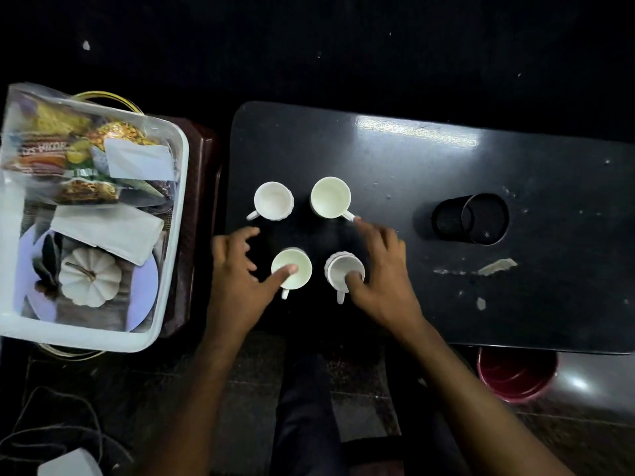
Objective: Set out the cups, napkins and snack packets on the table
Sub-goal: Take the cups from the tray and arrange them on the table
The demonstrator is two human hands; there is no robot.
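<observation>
Four white cups stand in a square on the black table (429,166): far left cup (273,200), far right cup (330,197), near left cup (296,280), near right cup (338,266). My left hand (237,286) has its thumb tip inside the near left cup, with the fingers spread apart to the cup's left. My right hand (381,283) has its thumb inside the near right cup, and a fingertip reaches the far right cup's handle. Folded napkins (106,231) and snack packets (51,146) lie in the white tray (86,336) at the left.
The tray rests on a brown stool (202,201) beside the table and also holds a white pumpkin (89,280) on a lilac plate. A black cylindrical holder (470,218) lies on the table's right part, near a white scrap (496,266). A red bucket (515,376) sits below the near edge.
</observation>
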